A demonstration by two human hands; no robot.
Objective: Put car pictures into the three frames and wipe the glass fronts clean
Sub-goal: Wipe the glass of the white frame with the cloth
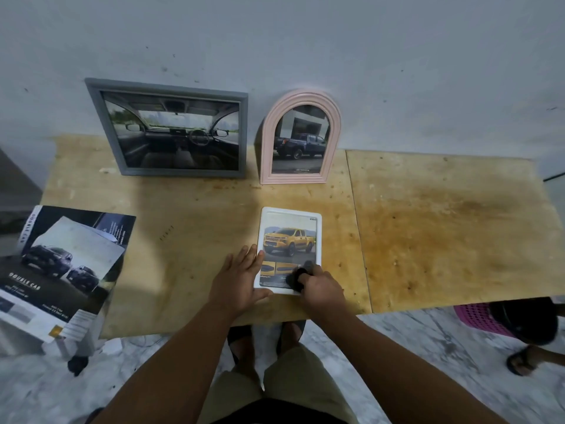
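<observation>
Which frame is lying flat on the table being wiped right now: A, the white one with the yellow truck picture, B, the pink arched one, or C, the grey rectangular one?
A: the white frame lies flat while the right hand rubs a dark cloth on its glass.

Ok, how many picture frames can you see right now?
3. The grey frame and pink arched frame lean against the wall; the white frame lies flat on the table under both hands. None seem hidden.

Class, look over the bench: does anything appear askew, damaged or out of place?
The brochures at the left overhang the table edge, lying crooked. The tabletop is stained brown on the right. The three frames look intact.
</observation>
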